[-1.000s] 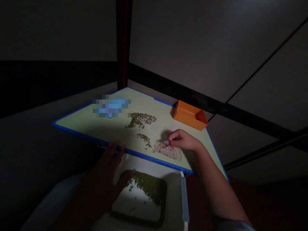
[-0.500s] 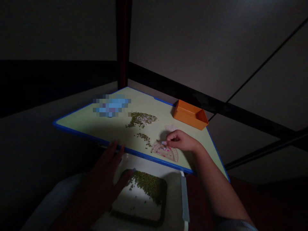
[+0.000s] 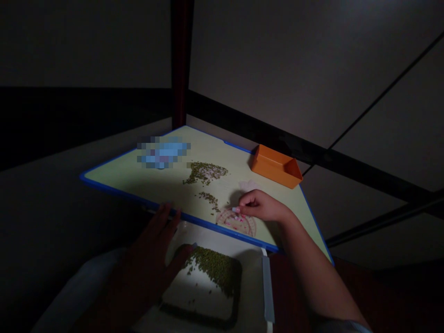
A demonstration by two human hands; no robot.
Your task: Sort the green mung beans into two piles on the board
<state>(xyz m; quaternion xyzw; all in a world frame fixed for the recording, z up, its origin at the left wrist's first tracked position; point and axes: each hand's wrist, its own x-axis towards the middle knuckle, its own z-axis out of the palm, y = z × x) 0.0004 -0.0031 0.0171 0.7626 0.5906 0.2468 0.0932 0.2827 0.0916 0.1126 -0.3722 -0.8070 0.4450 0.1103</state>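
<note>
My right hand (image 3: 264,206) is closed, thumb and fingers pressed together at the upper edge of a clear protractor (image 3: 243,226) with pink marks. The protractor lies flat near the front edge of a pale yellow board (image 3: 163,189) with a blue rim. My left hand (image 3: 152,259), in shadow, has its fingers spread; the fingertips rest at the board's front rim and the thumb reaches over a white tub (image 3: 255,277). Small green beans (image 3: 217,268) lie in the tub. More green beans (image 3: 204,172) are scattered on the board, left of my right hand.
An orange open box (image 3: 277,169) stands at the board's right rear corner. A blurred-out blue item (image 3: 163,153) lies at the left rear. Behind the board, a dark post (image 3: 179,92) and walls meet. A pale flower-like shape (image 3: 248,185) shows beyond my right hand.
The protractor has slid slightly left and toward the board's front rim, along with my right thumb. My left hand stays in place. The view has shifted a little.
</note>
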